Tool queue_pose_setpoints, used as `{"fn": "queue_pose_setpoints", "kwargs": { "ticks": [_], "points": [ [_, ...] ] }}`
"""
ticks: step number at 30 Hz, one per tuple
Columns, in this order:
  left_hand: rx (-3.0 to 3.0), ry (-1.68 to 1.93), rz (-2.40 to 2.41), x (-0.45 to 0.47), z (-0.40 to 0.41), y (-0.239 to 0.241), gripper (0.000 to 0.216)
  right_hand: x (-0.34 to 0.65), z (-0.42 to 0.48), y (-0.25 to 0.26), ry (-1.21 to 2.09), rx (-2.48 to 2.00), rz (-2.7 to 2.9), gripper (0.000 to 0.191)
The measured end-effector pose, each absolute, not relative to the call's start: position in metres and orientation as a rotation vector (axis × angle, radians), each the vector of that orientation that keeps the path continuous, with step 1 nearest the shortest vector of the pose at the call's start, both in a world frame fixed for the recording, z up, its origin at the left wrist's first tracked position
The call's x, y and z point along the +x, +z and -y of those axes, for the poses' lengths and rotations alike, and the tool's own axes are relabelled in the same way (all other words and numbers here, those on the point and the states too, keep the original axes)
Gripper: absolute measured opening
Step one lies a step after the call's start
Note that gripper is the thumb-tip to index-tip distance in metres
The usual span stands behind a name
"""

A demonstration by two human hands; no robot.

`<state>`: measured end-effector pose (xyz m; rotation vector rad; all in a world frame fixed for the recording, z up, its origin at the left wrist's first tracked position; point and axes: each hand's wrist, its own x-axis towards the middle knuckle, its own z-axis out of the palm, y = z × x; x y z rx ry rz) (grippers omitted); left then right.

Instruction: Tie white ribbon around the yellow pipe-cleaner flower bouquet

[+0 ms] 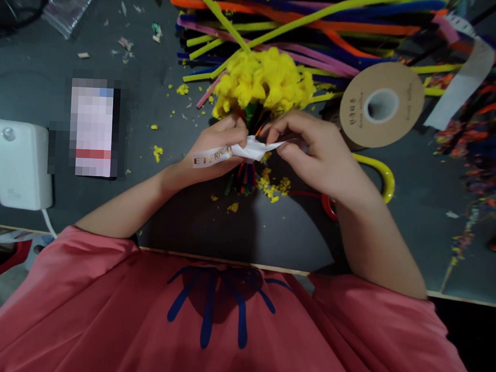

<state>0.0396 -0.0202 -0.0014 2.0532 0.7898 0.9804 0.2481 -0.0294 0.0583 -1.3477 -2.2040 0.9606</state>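
Note:
A bouquet of fuzzy yellow flowers [269, 80] lies over the table, its bundled dark stems [246, 177] pointing towards me. A white ribbon [253, 148] with gold lettering that reads "ETERNA" crosses the stems in a bunched fold. My left hand [221, 143] is closed around the stems and presses the ribbon with its thumb; the printed tail hangs over its wrist side. From the other side, my right hand [305, 147] pinches the ribbon's other end between thumb and fingers. Part of the stems is hidden behind the ribbon and my fingers.
Several coloured pipe cleaners [296, 23] lie across the back. A ribbon spool [382, 104] stands at right, near yellow-and-red scissors [383, 178] partly under my right forearm. At left are a white power bank [22, 165] and a blurred-out phone [94, 127]. Yellow fluff scraps [272, 187] dot the table.

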Motion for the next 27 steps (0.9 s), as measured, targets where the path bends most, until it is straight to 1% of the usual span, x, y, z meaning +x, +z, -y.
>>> {"fn": "queue_pose_setpoints", "kwargs": {
  "ticks": [3, 6, 9, 11, 14, 19, 23, 27],
  "points": [
    [2.040, 0.949, -0.852, 0.041, 0.023, -0.001, 0.032, 0.247, 0.027, 0.061, 1.377, -1.287, 1.972, 0.010],
    [2.070, 0.947, -0.850, 0.041, 0.025, -0.004, 0.037, 0.245, 0.026, 0.055, 1.530, -1.285, 1.773, 0.011],
    [2.108, 1.019, -0.836, 0.040, 0.024, -0.005, 0.029, 0.244, 0.024, 0.049, 1.547, -1.305, 1.780, 0.006],
    [2.143, 1.063, -0.803, 0.039, 0.023, -0.003, 0.024, 0.246, 0.022, 0.047, 1.553, -1.312, 1.831, 0.007],
    [2.169, 1.034, -0.755, 0.038, 0.025, 0.005, 0.022, 0.250, 0.020, 0.046, 1.503, -1.294, 1.865, 0.006],
    [2.068, 0.959, -1.022, 0.037, 0.039, 0.021, 0.034, 0.254, 0.021, 0.042, 1.419, -1.270, 1.817, 0.004],
    [2.013, 0.833, -1.195, 0.031, 0.048, 0.029, 0.031, 0.255, 0.025, 0.036, 1.391, -1.281, 1.758, 0.010],
    [1.946, 0.676, -1.288, 0.021, 0.052, 0.030, 0.035, 0.259, 0.027, 0.030, 1.331, -1.311, 1.729, 0.015]
  ]
}}
